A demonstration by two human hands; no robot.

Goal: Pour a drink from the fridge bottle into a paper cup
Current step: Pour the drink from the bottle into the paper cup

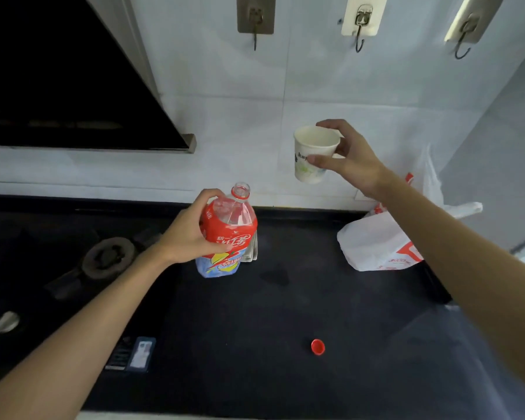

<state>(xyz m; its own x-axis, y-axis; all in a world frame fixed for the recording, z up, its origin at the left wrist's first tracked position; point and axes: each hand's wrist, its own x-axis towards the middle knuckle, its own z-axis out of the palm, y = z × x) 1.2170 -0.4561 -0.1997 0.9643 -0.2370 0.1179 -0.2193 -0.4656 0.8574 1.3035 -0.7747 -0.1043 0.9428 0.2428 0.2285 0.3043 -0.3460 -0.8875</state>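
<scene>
My left hand (191,231) has its grip wrapped round the open bottle (228,234) standing on the bench (285,313), steadying it. Right hand (352,159) pinches the paper cup (312,153) up in the air, ready for the pour. Cup looks empty, I think. Red cap (318,347) is parked out of the way.

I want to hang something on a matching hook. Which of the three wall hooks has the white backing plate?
The middle hook, above the paper cup. Its plate is bright white; the left hook has a dull grey-brown plate, and the right hook a greyish one, lit along one edge.
</scene>
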